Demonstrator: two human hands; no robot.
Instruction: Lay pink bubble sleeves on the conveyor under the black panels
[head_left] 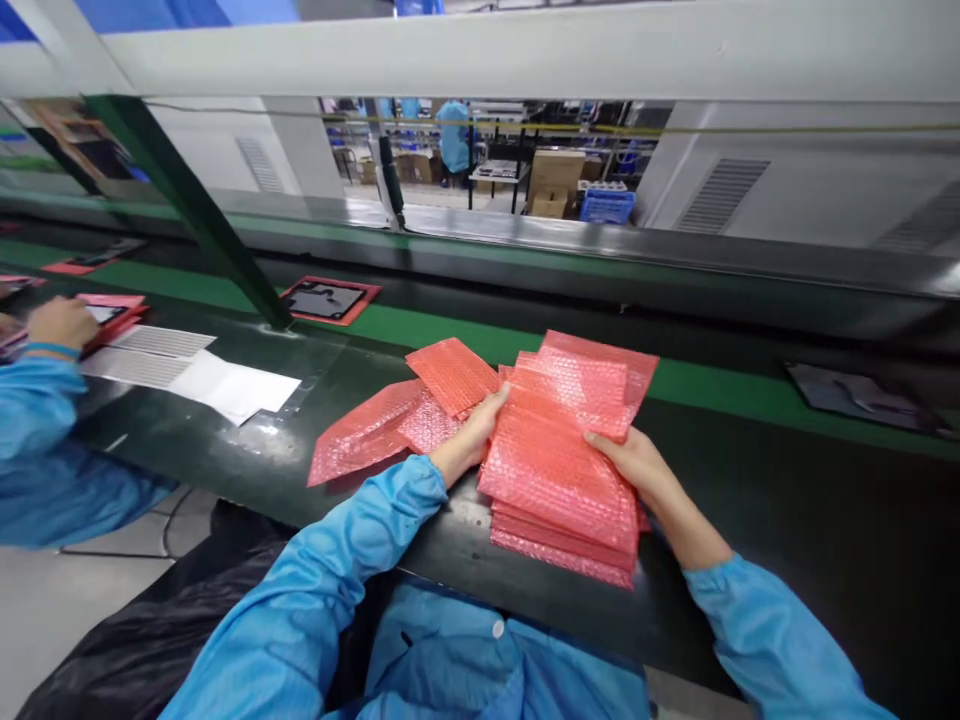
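Stack of pink bubble bags [559,470] on dark tabletop [787,520], gripped at its edges by left hand [472,435] and right hand [637,465], fingers closed around it.

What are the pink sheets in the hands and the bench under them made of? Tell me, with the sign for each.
Pink sheets: seemingly plastic bubble wrap, translucent and glossy; a grid of small raised bubbles shows. Both the left hand and the right hand hold the stack. Bench: dark, smooth and slightly shiny, perhaps a rubber or plastic mat; it reflects light.
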